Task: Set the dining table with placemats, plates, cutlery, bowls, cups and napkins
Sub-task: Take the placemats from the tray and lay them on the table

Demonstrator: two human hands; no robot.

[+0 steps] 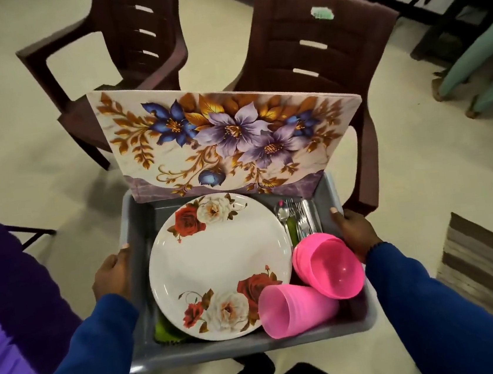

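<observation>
The tub (139, 229) looked like grey plastic with a smooth, dull finish. The plate (216, 261) was glossy white, printed with roses, and looked like melamine or glazed ware. The cups (296, 310) and bowls (331, 266) were translucent pink plastic, smooth and slightly shiny. The cutlery (299, 217) was bright polished metal. The placemats (227, 136) had a smooth printed floral face with a soft sheen. A green cloth (163, 331) looked matt. The chairs (314, 40) were dark brown moulded plastic. The floor (18, 136) was pale and glossy. The sleeves (436, 303) were matt blue cloth, and the rug (488, 270) was rough woven stripes.
</observation>
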